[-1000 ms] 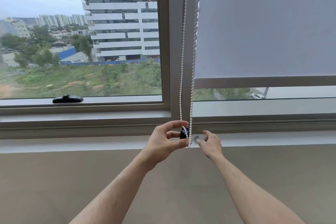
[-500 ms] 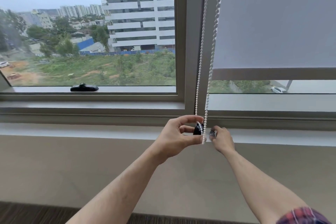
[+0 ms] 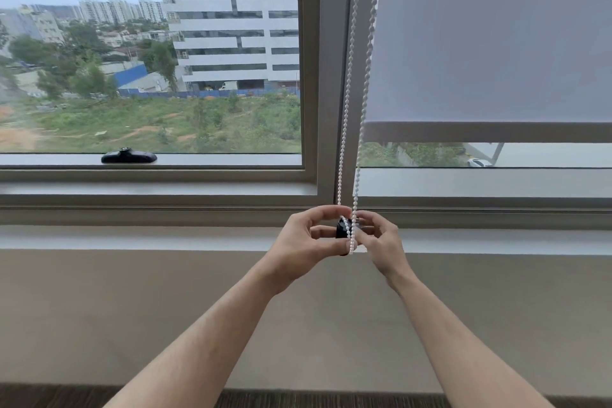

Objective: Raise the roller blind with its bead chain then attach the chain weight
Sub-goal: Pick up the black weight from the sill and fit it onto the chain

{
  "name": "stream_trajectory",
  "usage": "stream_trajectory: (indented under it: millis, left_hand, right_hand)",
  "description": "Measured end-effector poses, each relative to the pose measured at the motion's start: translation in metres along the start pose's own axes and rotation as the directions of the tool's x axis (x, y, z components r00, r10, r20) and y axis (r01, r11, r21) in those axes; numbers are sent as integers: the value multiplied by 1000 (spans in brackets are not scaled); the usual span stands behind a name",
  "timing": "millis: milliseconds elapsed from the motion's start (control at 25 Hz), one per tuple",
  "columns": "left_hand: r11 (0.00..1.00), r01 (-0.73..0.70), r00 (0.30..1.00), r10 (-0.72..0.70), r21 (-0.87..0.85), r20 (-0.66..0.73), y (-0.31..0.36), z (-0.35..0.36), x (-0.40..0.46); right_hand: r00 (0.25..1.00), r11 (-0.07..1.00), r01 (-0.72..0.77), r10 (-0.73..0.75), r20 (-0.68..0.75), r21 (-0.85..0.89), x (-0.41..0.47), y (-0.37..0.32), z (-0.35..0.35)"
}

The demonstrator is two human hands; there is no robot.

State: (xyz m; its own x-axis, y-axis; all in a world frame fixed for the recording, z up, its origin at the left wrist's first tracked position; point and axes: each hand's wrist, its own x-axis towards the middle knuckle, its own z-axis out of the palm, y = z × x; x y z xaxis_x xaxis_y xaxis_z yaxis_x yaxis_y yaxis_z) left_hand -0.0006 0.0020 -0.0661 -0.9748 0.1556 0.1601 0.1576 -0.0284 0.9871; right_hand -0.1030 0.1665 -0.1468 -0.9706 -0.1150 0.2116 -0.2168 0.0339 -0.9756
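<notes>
1. Bead chain [image 3: 344, 129]: I see its two white strands hang down along the window frame [image 3: 326, 76] and end in a loop right between my hands.
2. Far to the left of my hands, a black window handle [image 3: 128, 156] lies on the lower frame rail.
3. My left hand [image 3: 306, 242] is curled, thumb and fingers pinching the black chain weight [image 3: 341, 229] at the bottom of the loop.
4. My right hand [image 3: 381, 240] is just beside it, fingertips pinched on the chain and meeting the weight; I cannot tell what else it holds.
5. Above and right of my hands, the grey roller blind [image 3: 490, 36] hangs low, leaving a strip of glass beneath its bottom bar [image 3: 486, 132].
</notes>
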Motion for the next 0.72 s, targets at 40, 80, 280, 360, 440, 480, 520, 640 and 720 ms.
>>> stream_trajectory:
  millis: [40, 80, 280, 360, 440, 480, 520, 640, 720]
  left_hand:
    - [1000, -4, 1000, 4, -5, 2, 0, 0, 0]
    - [1000, -8, 1000, 8, -10, 3, 0, 1, 0]
    - [1000, -15, 1000, 15, -12, -3, -1, 2, 0]
    - [1000, -13, 1000, 12, -7, -11, -1, 3, -1]
    - [1000, -8, 1000, 8, -7, -21, 0, 4, -1]
    - [1000, -8, 1000, 8, -12, -25, 0, 4, -1]
    - [1000, -12, 1000, 12, -19, -26, 1, 5, -1]
    - [999, -35, 999, 34, -33, -20, 3, 5, -2]
    - [998, -42, 999, 41, -43, -22, 5, 6, -3]
  right_hand:
    - [1000, 998, 24, -25, 8, 55, -3, -12, -1]
    - [999, 994, 47, -49, 14, 101, -5, -24, -2]
    - [980, 974, 157, -174, 94, 163, -15, -68, -8]
    - [962, 964, 211, -234, 142, 164, -20, -80, -9]
    - [938, 955, 257, -284, 197, 150, -26, -90, -9]
    - [930, 952, 273, -298, 215, 137, -28, -93, -9]
    - [924, 951, 286, -306, 228, 119, -31, -96, -8]
    - [922, 954, 284, -299, 247, 94, -36, -97, -8]
    - [924, 953, 292, -302, 236, 75, -39, -97, -8]
